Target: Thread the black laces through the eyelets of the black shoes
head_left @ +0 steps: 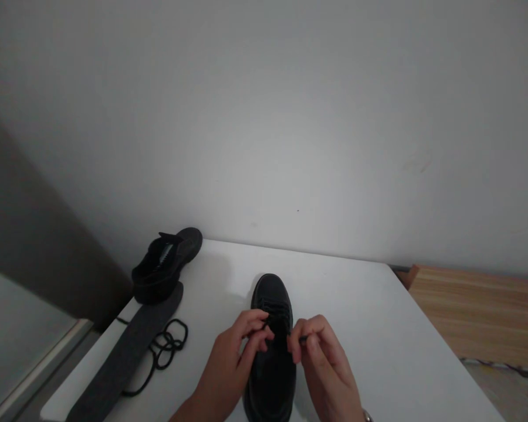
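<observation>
A black shoe (270, 293) lies on the white table (356, 305) in front of me, toe pointing away. My left hand (235, 357) rests on the shoe's left side, fingers pinched on the lacing near the tongue. My right hand (321, 357) is on the shoe's right side, thumb and forefinger pinched on the dark tip of a lace. Both hands cover the middle of the shoe.
A second black shoe (165, 266) sits at the table's far left corner. A dark insole (127, 351) lies along the left edge beside a loose coiled black lace (167, 346). A pale wall rises behind. A wooden surface (479, 310) lies to the right.
</observation>
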Available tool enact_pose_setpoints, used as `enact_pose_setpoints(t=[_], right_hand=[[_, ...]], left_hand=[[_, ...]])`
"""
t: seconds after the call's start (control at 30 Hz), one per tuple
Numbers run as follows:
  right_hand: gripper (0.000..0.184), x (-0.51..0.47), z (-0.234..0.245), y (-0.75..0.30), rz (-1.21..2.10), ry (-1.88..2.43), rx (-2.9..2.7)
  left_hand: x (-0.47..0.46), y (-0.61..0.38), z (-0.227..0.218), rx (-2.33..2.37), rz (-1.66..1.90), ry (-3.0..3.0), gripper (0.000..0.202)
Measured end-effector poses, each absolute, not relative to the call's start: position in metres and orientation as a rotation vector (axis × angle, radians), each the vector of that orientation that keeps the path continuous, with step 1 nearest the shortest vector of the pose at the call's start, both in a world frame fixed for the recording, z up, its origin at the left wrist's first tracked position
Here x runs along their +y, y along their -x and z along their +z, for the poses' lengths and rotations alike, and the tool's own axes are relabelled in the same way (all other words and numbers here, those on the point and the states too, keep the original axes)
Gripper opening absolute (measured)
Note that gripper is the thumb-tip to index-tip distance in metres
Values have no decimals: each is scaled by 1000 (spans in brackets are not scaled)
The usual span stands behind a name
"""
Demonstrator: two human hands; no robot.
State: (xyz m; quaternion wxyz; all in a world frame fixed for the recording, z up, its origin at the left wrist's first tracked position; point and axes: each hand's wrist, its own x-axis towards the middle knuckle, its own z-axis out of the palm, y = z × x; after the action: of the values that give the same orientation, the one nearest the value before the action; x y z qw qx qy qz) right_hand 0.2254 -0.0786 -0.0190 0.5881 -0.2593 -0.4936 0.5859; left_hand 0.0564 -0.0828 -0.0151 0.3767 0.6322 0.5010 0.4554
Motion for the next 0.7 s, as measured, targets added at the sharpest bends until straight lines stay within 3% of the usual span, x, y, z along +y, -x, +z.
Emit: enact_pose_setpoints(t=[0.1,0.33,0.57,0.7], right_hand=[[22,-77,-18,-216,1455,461,-1049],[20,-66,0,-208,1421,483,-1195],[15,-53,33,-213,905,712,-1709],[12,-47,41,-215,819,735,-1797]], left_hand=[[-79,-62,-9,1323,1168,-1436,11],[-72,-73,1,1315,1129,-1457,15],[-71,-73,6,1223,1121,-1624,29],[-70,-70,10,1190,1113,-1591,26]])
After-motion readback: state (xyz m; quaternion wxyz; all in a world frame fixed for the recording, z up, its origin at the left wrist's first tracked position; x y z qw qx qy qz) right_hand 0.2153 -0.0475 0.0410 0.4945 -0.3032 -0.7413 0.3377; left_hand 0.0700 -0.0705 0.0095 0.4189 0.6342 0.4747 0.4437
